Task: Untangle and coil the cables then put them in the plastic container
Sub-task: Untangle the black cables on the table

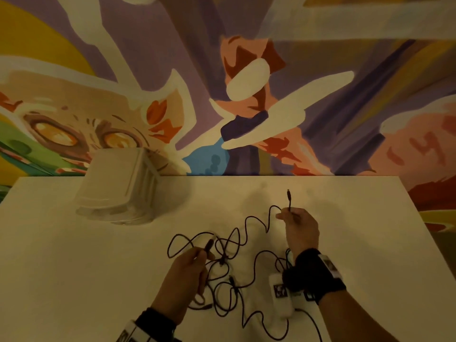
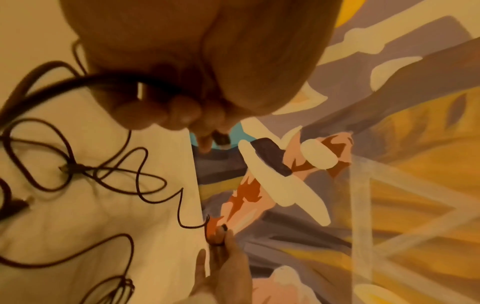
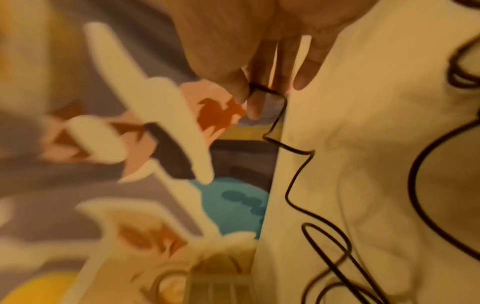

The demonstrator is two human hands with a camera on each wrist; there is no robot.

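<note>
A tangle of thin black cables [image 1: 222,261] lies on the white table [image 1: 98,267], in front of me. My left hand [image 1: 203,253] grips one cable just behind its plug [image 1: 209,244], and the left wrist view shows the fingers [image 2: 182,111] curled round it. Further right, my right hand [image 1: 283,215] pinches another cable end between thumb and fingers [image 3: 255,102]. That end's small plug [image 1: 288,193] sticks upward. From this pinch the cable [image 3: 296,176] runs in loose loops back into the tangle. The clear plastic container [image 1: 118,186] stands at the table's back left, away from both hands.
A painted mural wall [image 1: 246,95] rises directly behind the table's far edge. A white block with a black-and-white marker [image 1: 281,294] sits by my right wrist, over some cable. More cable loops trail toward the near edge [image 1: 271,327].
</note>
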